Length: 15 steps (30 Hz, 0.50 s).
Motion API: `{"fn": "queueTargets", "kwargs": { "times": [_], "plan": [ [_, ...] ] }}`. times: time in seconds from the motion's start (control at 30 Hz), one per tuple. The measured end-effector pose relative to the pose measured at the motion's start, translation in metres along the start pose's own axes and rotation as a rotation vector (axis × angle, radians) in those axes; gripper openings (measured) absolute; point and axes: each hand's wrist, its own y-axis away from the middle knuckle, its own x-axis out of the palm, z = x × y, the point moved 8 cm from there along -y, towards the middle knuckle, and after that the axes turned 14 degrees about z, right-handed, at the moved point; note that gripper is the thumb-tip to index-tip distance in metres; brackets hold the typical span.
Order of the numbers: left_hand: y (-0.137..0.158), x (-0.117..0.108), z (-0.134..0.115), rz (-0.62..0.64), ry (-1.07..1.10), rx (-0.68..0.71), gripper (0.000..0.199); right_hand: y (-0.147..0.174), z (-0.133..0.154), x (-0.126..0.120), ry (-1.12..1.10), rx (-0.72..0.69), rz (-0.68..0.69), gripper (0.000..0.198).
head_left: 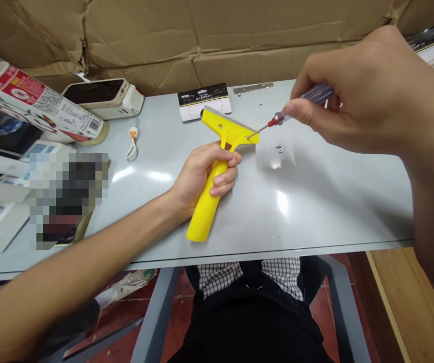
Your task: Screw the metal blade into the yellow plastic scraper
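Note:
My left hand [209, 174] is wrapped round the handle of a yellow scraper [206, 212], its wide head pointing away from me and a metal blade edge [235, 120] along the top. Between the fingers of my right hand [356, 96] is a screwdriver [285, 115] with a clear handle and red collar. Its tip touches the screw [247, 137] at the right side of the scraper head. Another screw [220, 126] sits on the head's left side. Small loose metal parts [279, 149] lie on the table to the right of the scraper.
Behind the scraper lie a black-and-white package card [204, 101] and a flat metal strip [254, 88]. To the left are a bottle [50, 101], a phone on a white device [103, 96], a short cable [131, 143] and a pixelated phone [71, 196]. Cardboard [201, 40] lines the back.

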Motion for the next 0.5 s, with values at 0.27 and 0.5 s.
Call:
{"fn": "queueTargets", "kwargs": {
  "times": [0.27, 0.5],
  "plan": [
    [0.0000, 0.0001, 0.0002, 0.004, 0.001, -0.003, 0.019, 0.0049, 0.0013, 0.0025, -0.090, -0.063, 0.055, 0.031],
    [0.0004, -0.0009, 0.0005, -0.006, -0.017, -0.020, 0.020, 0.0013, 0.0026, -0.0022, -0.030, -0.056, 0.010, 0.031]
  ]
}}
